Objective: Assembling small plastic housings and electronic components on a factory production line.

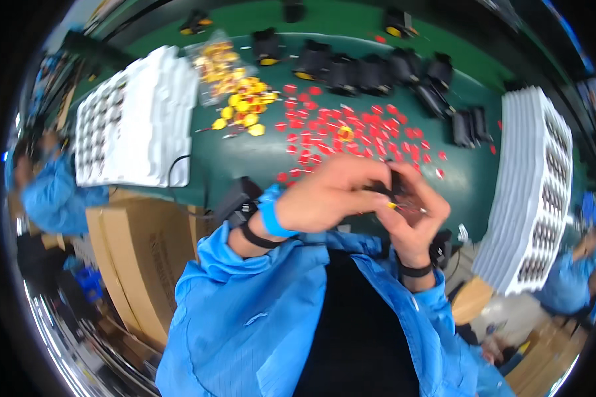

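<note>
My left hand [331, 195] and my right hand [417, 215] meet over the near edge of the green table. Between their curled fingers is a small black part [396, 182], mostly hidden by them. A bit of yellow [392, 206] shows at my left fingertips, and thin wire-like ends reach toward my right palm. Just beyond my hands, many small red discs with short leads [371, 132] lie scattered, with a yellow ring-like piece [345, 133] among them. Farther left is a pile of yellow discs with leads [245, 106], partly in a clear bag [215, 63].
Black housings [342, 73] line the far side of the table, with more [469, 126] at the right. Stacked white trays stand at left [155, 119] and right [510, 198]. A cardboard box [132, 264] is at lower left. Co-workers in blue sit on both sides.
</note>
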Demonstrator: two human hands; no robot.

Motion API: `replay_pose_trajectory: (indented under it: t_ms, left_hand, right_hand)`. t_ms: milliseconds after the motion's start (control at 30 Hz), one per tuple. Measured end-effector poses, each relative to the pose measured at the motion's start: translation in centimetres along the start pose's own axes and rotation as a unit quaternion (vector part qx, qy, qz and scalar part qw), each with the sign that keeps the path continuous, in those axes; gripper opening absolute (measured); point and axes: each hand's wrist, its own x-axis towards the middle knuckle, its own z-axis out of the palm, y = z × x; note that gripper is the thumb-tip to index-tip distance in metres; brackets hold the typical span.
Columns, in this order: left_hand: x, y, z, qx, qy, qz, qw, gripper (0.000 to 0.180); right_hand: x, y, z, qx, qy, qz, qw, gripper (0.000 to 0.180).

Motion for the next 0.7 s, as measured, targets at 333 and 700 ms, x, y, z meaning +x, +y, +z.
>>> replay_pose_trajectory:
  t_ms: [333,700]
  left_hand:
    - [-1.8,-3.5,1.1,0.358,0.046,0.184,0.914,0.020]
    - [-18.0,10.1,-19.4,0.654,0.481,0.051,0.582,0.013]
  right_hand:
    - [-1.8,1.1,-1.1,-0.101,-0.018,-0.002,0.995,0.042]
    - [-1.9,0.5,-7.3,-0.363,-0.165,-0.012,0.917,0.043]
